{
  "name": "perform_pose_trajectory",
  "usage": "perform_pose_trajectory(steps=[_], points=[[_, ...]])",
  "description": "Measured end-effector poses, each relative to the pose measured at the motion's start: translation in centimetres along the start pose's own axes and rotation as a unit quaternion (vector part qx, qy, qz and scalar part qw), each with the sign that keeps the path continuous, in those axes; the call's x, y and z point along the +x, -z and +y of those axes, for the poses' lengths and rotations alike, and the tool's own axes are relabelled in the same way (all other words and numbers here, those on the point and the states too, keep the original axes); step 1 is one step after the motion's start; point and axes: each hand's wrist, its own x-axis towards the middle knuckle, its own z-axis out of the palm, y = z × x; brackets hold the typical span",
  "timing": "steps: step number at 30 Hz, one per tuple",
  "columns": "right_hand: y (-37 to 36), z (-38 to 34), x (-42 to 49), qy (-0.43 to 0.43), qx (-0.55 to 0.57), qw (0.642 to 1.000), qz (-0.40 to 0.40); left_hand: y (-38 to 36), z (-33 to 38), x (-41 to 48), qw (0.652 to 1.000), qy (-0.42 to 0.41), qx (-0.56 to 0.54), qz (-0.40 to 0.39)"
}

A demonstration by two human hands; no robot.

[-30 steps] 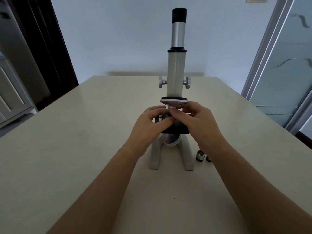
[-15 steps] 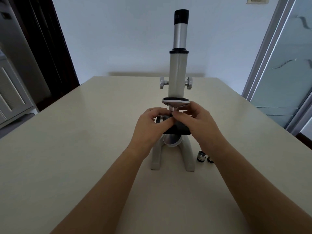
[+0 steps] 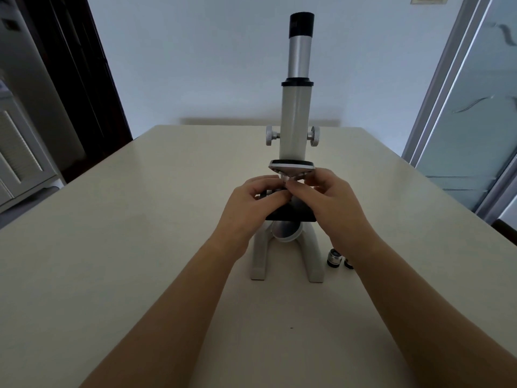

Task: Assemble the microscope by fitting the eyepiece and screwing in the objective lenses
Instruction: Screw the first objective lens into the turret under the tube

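A white microscope (image 3: pixel 293 121) stands upright in the middle of the beige table (image 3: pixel 126 247). Its black-topped eyepiece (image 3: pixel 301 25) sits in the silver tube. Both of my hands meet just under the silver nosepiece (image 3: pixel 292 167), above the black stage (image 3: pixel 291 214). My right hand (image 3: pixel 330 203) pinches a small silver objective lens (image 3: pixel 286 179) at the nosepiece's underside. My left hand (image 3: pixel 251 203) has its fingertips closed against the same spot; what they touch is hidden. Two loose objective lenses (image 3: pixel 334 257) lie on the table right of the base, one half hidden by my right wrist.
The table's right edge runs along a frosted glass sliding door (image 3: pixel 475 107). A dark door frame (image 3: pixel 70 65) and a white louvred cabinet (image 3: pixel 19 158) stand to the left. A pale wall lies behind the table.
My fingertips have shifted slightly at the nosepiece. The view has drifted a little, so the microscope sits slightly further right in frame.
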Motion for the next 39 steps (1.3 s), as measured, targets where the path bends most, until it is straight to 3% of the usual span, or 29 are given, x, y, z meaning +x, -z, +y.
perform_pose_trajectory(steps=[33,39], points=[[0.15,-0.01,0.12,-0.007,0.035,0.999,-0.015,-0.10,-0.24,0.34,0.999,-0.021,0.016,0.021],[0.11,0.42,0.54,0.021,-0.023,0.999,0.038,-0.17,-0.37,0.28,0.999,-0.021,0.011,0.023]])
